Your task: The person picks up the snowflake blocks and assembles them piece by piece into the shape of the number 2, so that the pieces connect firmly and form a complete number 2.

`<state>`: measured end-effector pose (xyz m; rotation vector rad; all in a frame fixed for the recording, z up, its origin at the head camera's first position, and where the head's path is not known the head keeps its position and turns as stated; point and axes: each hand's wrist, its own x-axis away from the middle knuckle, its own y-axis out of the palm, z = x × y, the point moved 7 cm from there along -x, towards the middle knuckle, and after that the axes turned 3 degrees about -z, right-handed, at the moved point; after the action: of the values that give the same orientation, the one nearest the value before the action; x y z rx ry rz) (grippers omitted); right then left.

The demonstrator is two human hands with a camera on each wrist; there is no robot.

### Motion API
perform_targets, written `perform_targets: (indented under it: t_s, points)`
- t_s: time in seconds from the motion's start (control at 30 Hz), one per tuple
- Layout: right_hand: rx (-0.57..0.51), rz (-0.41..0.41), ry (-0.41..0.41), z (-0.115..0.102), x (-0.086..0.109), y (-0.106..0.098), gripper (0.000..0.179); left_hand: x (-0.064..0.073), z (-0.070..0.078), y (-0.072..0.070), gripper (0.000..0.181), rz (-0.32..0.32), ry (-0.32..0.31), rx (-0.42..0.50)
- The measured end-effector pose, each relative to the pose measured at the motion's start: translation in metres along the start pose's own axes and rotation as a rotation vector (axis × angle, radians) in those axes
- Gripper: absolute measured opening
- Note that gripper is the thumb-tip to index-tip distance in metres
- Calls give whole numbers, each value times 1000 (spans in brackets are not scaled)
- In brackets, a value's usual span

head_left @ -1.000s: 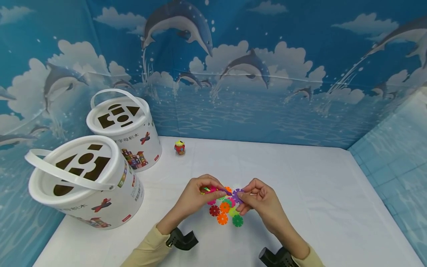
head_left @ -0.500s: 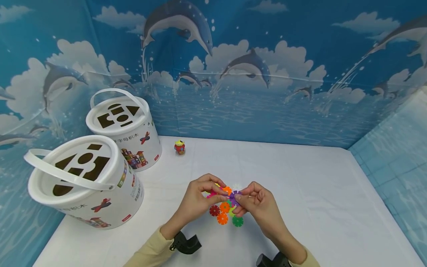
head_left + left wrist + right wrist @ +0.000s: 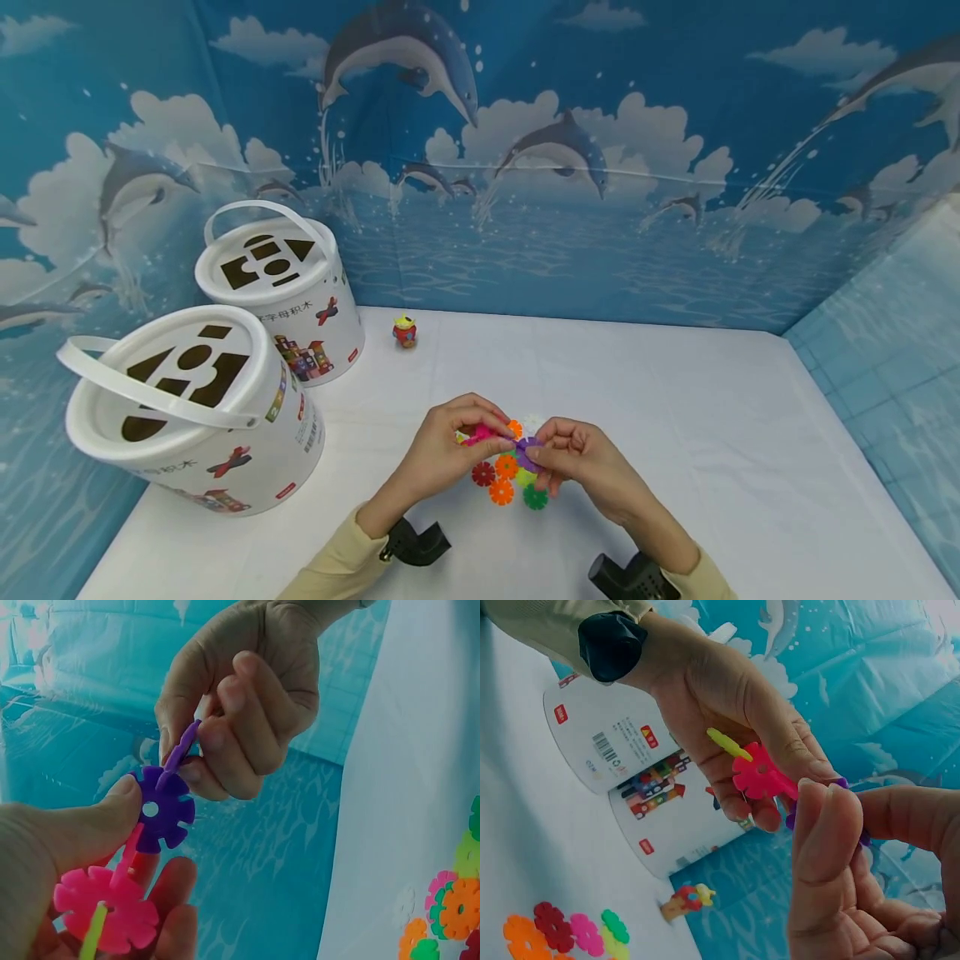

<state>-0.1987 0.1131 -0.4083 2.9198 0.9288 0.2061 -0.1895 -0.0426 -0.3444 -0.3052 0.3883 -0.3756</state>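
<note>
My left hand pinches a purple snowflake disc between thumb and fingers. Fixed to that disc is a short chain with a pink disc and a yellow-green disc, hanging by the palm. My right hand pinches a second purple snowflake disc, seen edge-on in the left wrist view, its lower edge meeting the first at the rim. Fingers hide much of both purple discs in the right wrist view. Below the hands lie loose discs, among them dark red, orange and green.
Two white lidded buckets, a nearer one and a farther one, stand at the table's left. A small red and yellow toy figure is near the back edge. Dolphin-printed cloth hangs behind the white table.
The right hand has brought its purple disc leftward against the left hand's purple disc, and has since dropped slightly. The left hand has shifted a little right. Loose discs stay put.
</note>
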Motion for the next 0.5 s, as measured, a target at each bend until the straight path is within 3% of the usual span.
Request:
perform_targets:
  t_s: [0.13, 0.23, 0.4, 0.5]
  points:
    - [-4, -74, -26, 1, 0, 0, 13, 0, -1, -2, 16, 22, -13, -7]
    - [-68, -80, -57, -2, 1, -4, 10, 0, -4, -9, 25, 104, -4, 22]
    - [-331, -84, -86, -9, 3, -13, 21, 1, -30, -28, 27, 316, -8, 158]
    - [-532, -134, -111, -12, 5, -15, 32, -1, -54, -35, 31, 394, -51, 236]
